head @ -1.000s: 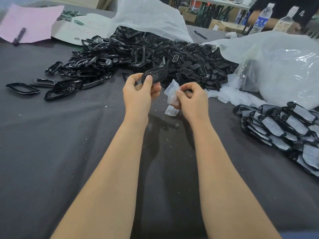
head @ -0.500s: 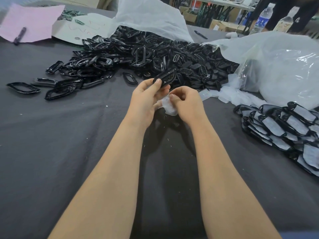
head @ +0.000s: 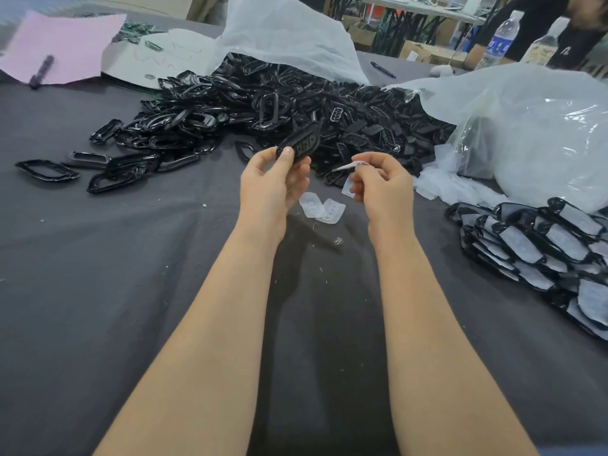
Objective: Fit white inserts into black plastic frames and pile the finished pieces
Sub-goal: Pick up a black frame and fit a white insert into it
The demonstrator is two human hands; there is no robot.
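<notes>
Left hand [head: 273, 192] pinches black frame [head: 302, 143] thumb-to-fingers, two loose inserts [head: 322, 209] lie on the cloth [head: 98, 291] between the hands, right hand [head: 383, 189] pinches one white insert [head: 348, 166] at its fingertips, hands now apart where earlier they touched.

Over a dark cloth [head: 98, 291], the left hand [head: 273, 185] pinches a black frame [head: 301, 143] while the right hand [head: 383, 185] pinches a white insert [head: 345, 166], two more inserts [head: 322, 207] lying below, finished pieces [head: 539, 245] piled at right.
</notes>
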